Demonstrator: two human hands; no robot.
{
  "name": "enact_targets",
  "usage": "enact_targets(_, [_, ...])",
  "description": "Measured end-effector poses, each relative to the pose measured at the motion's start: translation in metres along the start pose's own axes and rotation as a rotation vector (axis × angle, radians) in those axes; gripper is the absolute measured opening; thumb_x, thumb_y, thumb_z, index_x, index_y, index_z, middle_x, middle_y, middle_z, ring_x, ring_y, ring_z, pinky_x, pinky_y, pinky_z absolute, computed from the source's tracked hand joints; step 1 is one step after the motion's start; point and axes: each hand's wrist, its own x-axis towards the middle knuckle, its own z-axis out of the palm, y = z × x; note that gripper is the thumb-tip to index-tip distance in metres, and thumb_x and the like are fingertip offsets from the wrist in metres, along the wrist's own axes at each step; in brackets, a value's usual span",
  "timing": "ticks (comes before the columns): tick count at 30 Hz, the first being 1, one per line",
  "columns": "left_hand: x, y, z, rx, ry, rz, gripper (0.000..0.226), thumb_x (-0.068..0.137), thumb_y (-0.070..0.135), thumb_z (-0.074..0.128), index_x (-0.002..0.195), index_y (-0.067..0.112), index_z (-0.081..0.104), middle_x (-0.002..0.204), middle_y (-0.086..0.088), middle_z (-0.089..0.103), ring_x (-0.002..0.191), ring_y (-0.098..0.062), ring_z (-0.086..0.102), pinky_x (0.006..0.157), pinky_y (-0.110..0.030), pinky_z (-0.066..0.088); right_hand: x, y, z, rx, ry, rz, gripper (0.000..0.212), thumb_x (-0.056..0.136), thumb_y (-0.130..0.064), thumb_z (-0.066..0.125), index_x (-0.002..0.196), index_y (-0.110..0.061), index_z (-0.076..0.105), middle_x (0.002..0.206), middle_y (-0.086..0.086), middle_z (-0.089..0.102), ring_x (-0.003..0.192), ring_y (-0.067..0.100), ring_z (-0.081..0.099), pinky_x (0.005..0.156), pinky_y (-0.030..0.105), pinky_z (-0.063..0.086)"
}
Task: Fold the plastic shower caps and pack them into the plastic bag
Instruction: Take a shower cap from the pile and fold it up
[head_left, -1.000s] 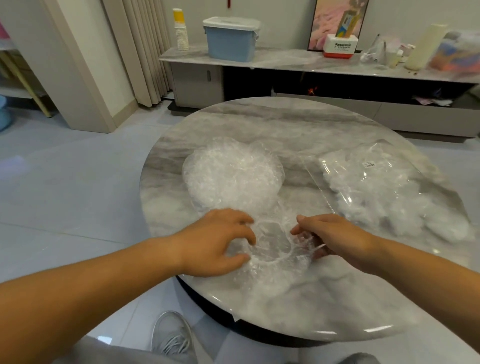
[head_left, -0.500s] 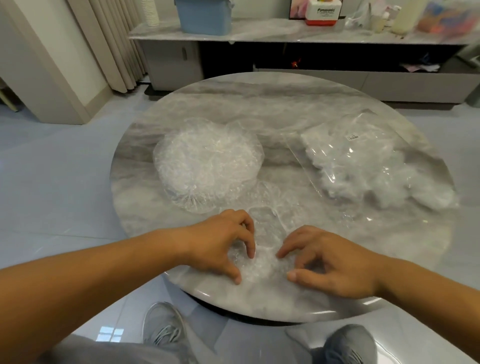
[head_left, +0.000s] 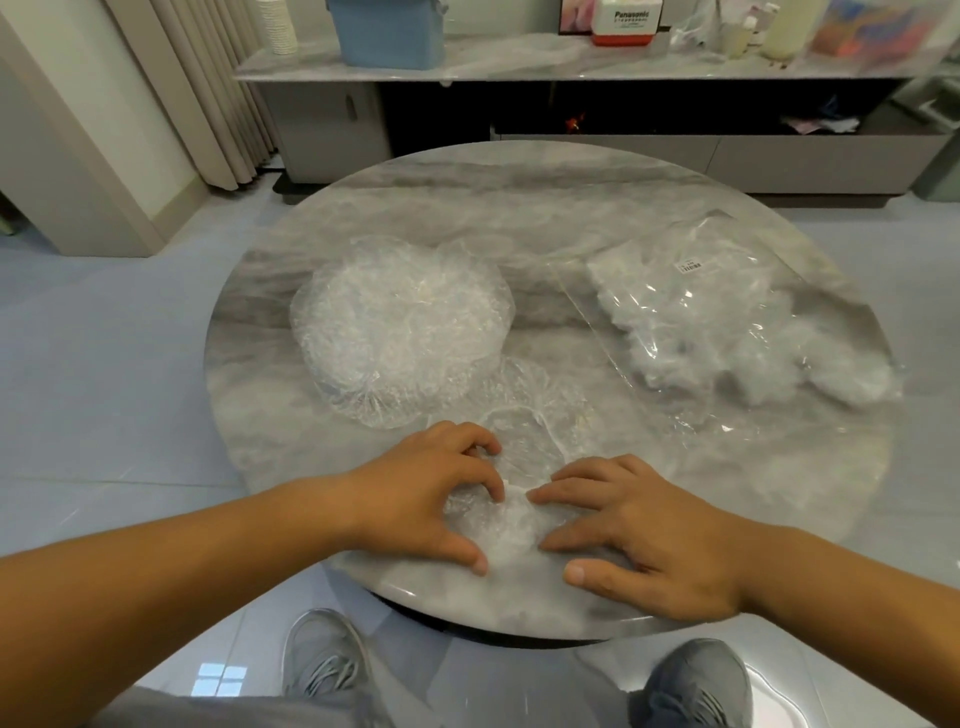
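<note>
One clear shower cap (head_left: 524, 447) lies crumpled near the front edge of the round marble table (head_left: 519, 208). Its near part is bunched between my two hands. My left hand (head_left: 421, 499) arches over the cap's left side, with curled fingers and thumb gathering the film. On the cap's right side, my right hand (head_left: 639, 535) presses down with fairly straight, spread fingers. A round pile of loose shower caps (head_left: 402, 327) sits just behind my left hand. The clear plastic bag (head_left: 727, 322), with white folded caps inside, lies flat at the right of the table.
A long marble-topped sideboard (head_left: 571, 67) stands behind the table, carrying a blue lidded bin (head_left: 389, 31), a stack of cups and a red-and-white box. Curtains hang at the back left. My grey shoes (head_left: 322, 670) rest on the glossy floor under the table's edge.
Both hands have drawn the cap toward the front edge and closed in on it. The open ring of film they held apart is now bunched between them. My view tilted further down.
</note>
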Motion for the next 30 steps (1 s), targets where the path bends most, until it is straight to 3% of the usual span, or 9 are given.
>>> enact_targets(3, [-0.002, 0.001, 0.002, 0.031, 0.028, 0.002, 0.065, 0.069, 0.067, 0.079, 0.126, 0.04, 0.061, 0.148, 0.016, 0.032, 0.128, -0.001, 0.031, 0.113, -0.025, 0.027, 0.0, -0.001, 0.004, -0.019, 0.036, 0.0, 0.061, 0.101, -0.065, 0.019, 0.144, -0.038, 0.052, 0.155, -0.02, 0.04, 0.146, 0.001, 0.024, 0.116, 0.036, 0.023])
enact_targets(8, [-0.004, -0.002, -0.002, -0.056, 0.125, 0.008, 0.065, 0.067, 0.071, 0.076, 0.123, 0.038, 0.066, 0.144, 0.014, 0.038, 0.127, -0.002, 0.039, 0.108, -0.02, 0.034, 0.0, 0.004, -0.001, 0.388, 0.195, 0.118, 0.058, 0.098, -0.063, 0.03, 0.137, -0.033, 0.06, 0.135, -0.024, 0.059, 0.131, -0.005, 0.046, 0.112, 0.028, 0.037])
enact_targets(11, [-0.003, -0.002, -0.004, -0.007, 0.245, 0.003, 0.055, 0.071, 0.074, 0.065, 0.112, 0.038, 0.073, 0.128, 0.016, 0.048, 0.116, -0.004, 0.043, 0.1, -0.017, 0.036, -0.003, 0.004, -0.005, 0.583, 0.228, 0.202, 0.054, 0.093, -0.066, 0.033, 0.13, -0.042, 0.063, 0.129, -0.034, 0.06, 0.128, -0.008, 0.049, 0.108, 0.015, 0.035])
enact_targets(14, [-0.001, 0.002, -0.005, -0.054, 0.293, 0.002, 0.031, 0.085, 0.058, 0.067, 0.101, 0.032, 0.077, 0.106, 0.017, 0.06, 0.099, -0.004, 0.053, 0.087, -0.02, 0.044, -0.001, 0.003, -0.008, 0.632, 0.231, 0.232, 0.049, 0.09, -0.068, 0.033, 0.123, -0.049, 0.062, 0.125, -0.039, 0.058, 0.123, -0.01, 0.052, 0.101, 0.009, 0.035])
enact_targets(17, [-0.002, 0.008, -0.007, -0.255, 0.236, -0.085, 0.009, 0.094, 0.032, 0.07, 0.096, 0.028, 0.077, 0.091, 0.016, 0.069, 0.087, 0.0, 0.063, 0.076, -0.014, 0.047, 0.0, 0.003, -0.008, 0.596, 0.29, 0.215, 0.048, 0.092, -0.065, 0.035, 0.121, -0.043, 0.067, 0.123, -0.032, 0.061, 0.122, -0.004, 0.054, 0.102, 0.015, 0.039])
enact_targets(23, [0.012, 0.009, -0.006, -0.438, 0.264, -0.313, 0.006, 0.095, 0.029, 0.069, 0.096, 0.023, 0.07, 0.07, 0.006, 0.069, 0.063, 0.003, 0.064, 0.069, -0.022, 0.052, 0.005, -0.001, -0.002, 0.264, 0.445, 0.096, 0.047, 0.101, -0.058, 0.037, 0.128, -0.032, 0.066, 0.152, -0.015, 0.042, 0.142, 0.007, 0.036, 0.113, 0.029, 0.032])
enact_targets(26, [0.019, 0.006, -0.008, -0.353, 0.32, -0.353, 0.021, 0.088, 0.026, 0.076, 0.106, 0.024, 0.065, 0.081, 0.006, 0.065, 0.063, -0.001, 0.057, 0.07, -0.026, 0.053, 0.016, 0.001, 0.0, 0.093, 0.377, 0.037, 0.052, 0.104, -0.055, 0.029, 0.13, -0.029, 0.065, 0.152, -0.015, 0.046, 0.143, 0.009, 0.033, 0.114, 0.034, 0.029])
enact_targets(30, [0.019, 0.005, -0.009, -0.156, 0.339, -0.352, 0.044, 0.082, 0.033, 0.079, 0.118, 0.032, 0.053, 0.098, 0.012, 0.048, 0.074, -0.002, 0.051, 0.071, -0.025, 0.045, 0.024, 0.006, 0.006, 0.065, 0.23, 0.123, 0.061, 0.1, -0.06, 0.02, 0.133, -0.032, 0.063, 0.142, -0.02, 0.054, 0.131, 0.0, 0.037, 0.112, 0.033, 0.023])
